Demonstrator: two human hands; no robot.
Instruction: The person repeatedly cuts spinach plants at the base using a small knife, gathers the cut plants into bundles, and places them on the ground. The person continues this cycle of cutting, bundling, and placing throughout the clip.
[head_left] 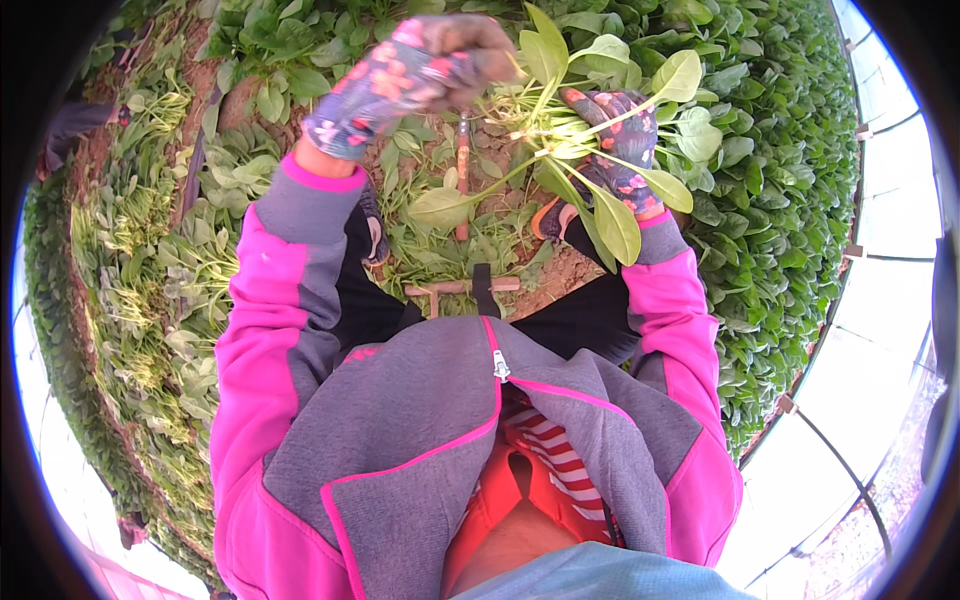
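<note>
Cut rows: pale harvested greens are lying in strips along the left side, bending with the lens.
Left sleeve: a pink and grey jacket sleeve is reaching up from the lower edge toward the top of the view.
Left hand: the left hand, in a dark floral glove soiled at the fingertips, is curling into a clenched grip at the stem ends of the bunch; what exactly is pinched inside the grip, I cannot tell.
Knife: a slim tool with a reddish handle is lying upright in the view on the soil, between the two hands and below them, touched by neither.
Wooden piece: a short T-shaped wooden piece is lying on the ground just above the jacket zip.
Bunch: a bundle of leafy greens with long pale stems is being held above the bed, leaves fanning out to the right and downward.
Right hand: the right hand, gloved the same, is wrapping around the bunch from beneath, grip closed on the stems.
Standing crop: dense dark green plants are filling the right side up to the greenhouse edge.
</note>
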